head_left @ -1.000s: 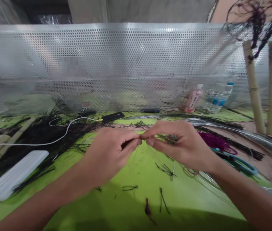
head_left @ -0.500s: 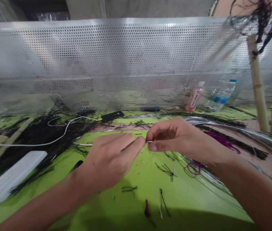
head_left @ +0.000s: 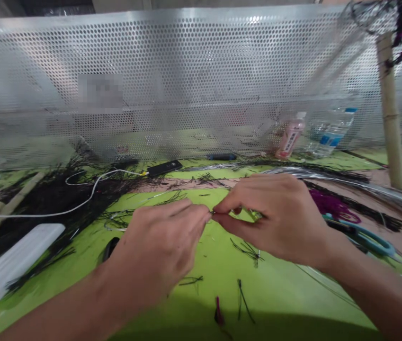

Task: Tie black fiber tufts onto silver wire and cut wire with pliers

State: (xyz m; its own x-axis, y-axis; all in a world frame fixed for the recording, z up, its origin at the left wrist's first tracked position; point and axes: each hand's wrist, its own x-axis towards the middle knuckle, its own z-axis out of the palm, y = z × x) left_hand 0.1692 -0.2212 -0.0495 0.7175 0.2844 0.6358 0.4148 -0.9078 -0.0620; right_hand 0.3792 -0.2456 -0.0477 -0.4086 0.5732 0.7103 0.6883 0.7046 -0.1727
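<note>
My left hand (head_left: 161, 246) and my right hand (head_left: 272, 218) meet fingertip to fingertip above a lime-green table (head_left: 201, 293). Both are closed in a pinch on a thin silver wire (head_left: 212, 213) that shows only as a short glint between the thumbs. The left hand's fingers curl over and hide most of what it grips. Small black wire scraps (head_left: 245, 248) lie on the table just below the hands.
A perforated metal screen (head_left: 186, 85) walls the back. Black wire piles (head_left: 55, 199), a white cable (head_left: 90, 189), a phone (head_left: 165, 167) and a white box (head_left: 12, 263) lie left. Coiled silver wire (head_left: 364, 187), teal scissors (head_left: 367, 237), purple wire (head_left: 332, 206), bottles (head_left: 291, 135) and bamboo posts (head_left: 390, 109) stand right.
The hands have stayed pinched together; the right hand's fingers rolled forward over the wire and both hands shifted slightly down and right. The view tilted down a little.
</note>
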